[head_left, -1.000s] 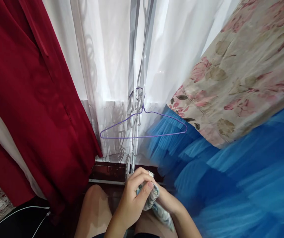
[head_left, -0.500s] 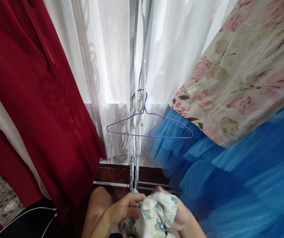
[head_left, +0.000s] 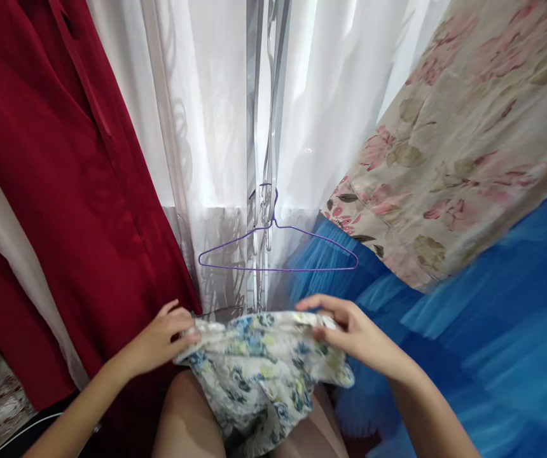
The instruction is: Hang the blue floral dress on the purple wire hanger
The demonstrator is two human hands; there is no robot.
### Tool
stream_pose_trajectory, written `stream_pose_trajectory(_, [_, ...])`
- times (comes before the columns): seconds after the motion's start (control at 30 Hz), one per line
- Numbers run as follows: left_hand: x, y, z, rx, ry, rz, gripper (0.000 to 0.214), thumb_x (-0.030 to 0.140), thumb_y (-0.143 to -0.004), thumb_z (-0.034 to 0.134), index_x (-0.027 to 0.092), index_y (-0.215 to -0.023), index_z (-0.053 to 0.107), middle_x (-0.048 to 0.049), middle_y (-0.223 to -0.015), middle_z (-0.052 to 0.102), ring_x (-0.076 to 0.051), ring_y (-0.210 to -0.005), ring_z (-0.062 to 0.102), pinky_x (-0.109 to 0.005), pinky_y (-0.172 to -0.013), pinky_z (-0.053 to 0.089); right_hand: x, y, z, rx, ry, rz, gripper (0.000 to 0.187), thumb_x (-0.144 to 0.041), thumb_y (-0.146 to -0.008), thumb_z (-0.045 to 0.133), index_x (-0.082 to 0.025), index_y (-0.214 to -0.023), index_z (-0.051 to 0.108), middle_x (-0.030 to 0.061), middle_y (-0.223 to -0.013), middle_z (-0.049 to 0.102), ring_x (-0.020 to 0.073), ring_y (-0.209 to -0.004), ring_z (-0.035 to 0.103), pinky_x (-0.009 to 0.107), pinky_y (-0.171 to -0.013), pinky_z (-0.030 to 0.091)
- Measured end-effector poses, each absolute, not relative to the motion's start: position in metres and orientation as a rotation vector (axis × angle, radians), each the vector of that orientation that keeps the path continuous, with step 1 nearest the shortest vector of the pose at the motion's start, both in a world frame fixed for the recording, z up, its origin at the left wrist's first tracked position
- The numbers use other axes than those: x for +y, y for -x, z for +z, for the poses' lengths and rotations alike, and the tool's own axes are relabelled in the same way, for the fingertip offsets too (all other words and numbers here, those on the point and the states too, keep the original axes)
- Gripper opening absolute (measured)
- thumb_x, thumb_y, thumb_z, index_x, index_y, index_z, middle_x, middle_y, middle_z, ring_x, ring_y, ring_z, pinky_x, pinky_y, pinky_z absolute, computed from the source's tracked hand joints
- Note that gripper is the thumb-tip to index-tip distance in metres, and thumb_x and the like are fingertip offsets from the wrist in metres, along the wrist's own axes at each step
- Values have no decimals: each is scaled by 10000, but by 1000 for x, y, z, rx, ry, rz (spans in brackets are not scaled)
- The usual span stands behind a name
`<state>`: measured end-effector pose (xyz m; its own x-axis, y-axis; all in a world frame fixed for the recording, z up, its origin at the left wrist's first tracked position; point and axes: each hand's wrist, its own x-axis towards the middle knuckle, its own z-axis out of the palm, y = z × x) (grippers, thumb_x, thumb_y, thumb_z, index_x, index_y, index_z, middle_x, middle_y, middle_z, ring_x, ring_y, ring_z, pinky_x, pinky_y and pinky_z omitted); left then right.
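Two hands (head_left: 169, 335) (head_left: 352, 326) — floral cloth (head_left: 259, 369) held between, hanger (head_left: 283, 270) (purple) beyond

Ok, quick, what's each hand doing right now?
Left hand: holding one end of the flowered cloth.
Right hand: holding its other end.

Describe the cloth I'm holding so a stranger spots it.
From the white curtain, look down past the purple hanger. Below it, left hand and right hand hold the cloth. Blue and yellow on white distinguish it from the pink-flowered fabric.
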<state>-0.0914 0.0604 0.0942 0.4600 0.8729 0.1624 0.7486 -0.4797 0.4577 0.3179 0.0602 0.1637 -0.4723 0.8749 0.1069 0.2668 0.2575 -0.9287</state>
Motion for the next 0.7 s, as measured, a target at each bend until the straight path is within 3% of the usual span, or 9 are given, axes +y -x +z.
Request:
stream_pose_trajectory(0.07, [80,102,111,1436,-2455,527,369,463,-986,429,212,-826,647,4,-861,665,-183,-910,592,-489,-1196,143,83,-300,165,-1892,1078,953,553,-338,-818,687,-159,-1333,595,-10,-678,555,139,-585,441,246,-528,324])
stream_pose_trajectory(0.13, [99,108,125,1520,-2421,630,411,477,-992,391,206,-847,664,-12,-828,676,-193,-854,597,-458,-1146,274,108,-285,163,-1888,1136,734,626,-392,-855,640,-156,-1424,531,-33,-603,515,141,-540,409,256,-520,309])
stream_pose_trajectory(0.2, [112,110,136,1575,-2344,821,432,492,-986,385,189,-888,675,-29,-824,682,-199,-798,594,-383,-999,428,130,-274,160,-1880,1191,614,590,-445,-900,568,-164,-1418,542,-21,-619,557,154,-550,448,265,-548,336])
stream_pose_trajectory(0.27, [119,108,144,1572,-2253,1044,418,482,-980,406,171,-964,684,-44,-894,697,-211,-844,612,-322,-885,473,146,-267,157,-1894,1229,557,486,-468,-930,508,-161,-1281,645,20,-707,636,174,-618,528,273,-599,373])
stream_pose_trajectory(0.33, [122,105,150,1507,-2177,1234,384,454,-970,447,162,-1029,689,-55,-1006,706,-223,-965,627,-301,-905,464,154,-264,151,-1923,1268,506,423,-489,-937,481,-154,-1037,718,46,-738,660,184,-654,559,273,-610,373])
stream_pose_trajectory(0.43, [120,103,156,1419,-2052,1308,349,456,-926,533,155,-983,701,-57,-1011,709,-229,-986,625,-303,-911,459,157,-265,139,-1940,1342,438,406,-532,-913,502,-174,-808,661,17,-624,593,168,-586,512,262,-552,319])
stream_pose_trajectory(0.57, [103,105,164,1288,-1950,945,411,518,-895,566,157,-712,639,-21,-733,598,-171,-715,540,-265,-680,444,156,-269,125,-1904,1334,462,420,-564,-905,498,-195,-727,589,-19,-554,515,148,-529,459,254,-524,290])
stream_pose_trajectory(0.7, [78,103,175,1069,-2084,463,431,525,-885,585,167,-651,636,-50,-887,576,-198,-859,517,-284,-787,443,155,-271,123,-1832,1281,552,454,-590,-883,512,-197,-661,561,-26,-505,465,137,-487,408,257,-492,252])
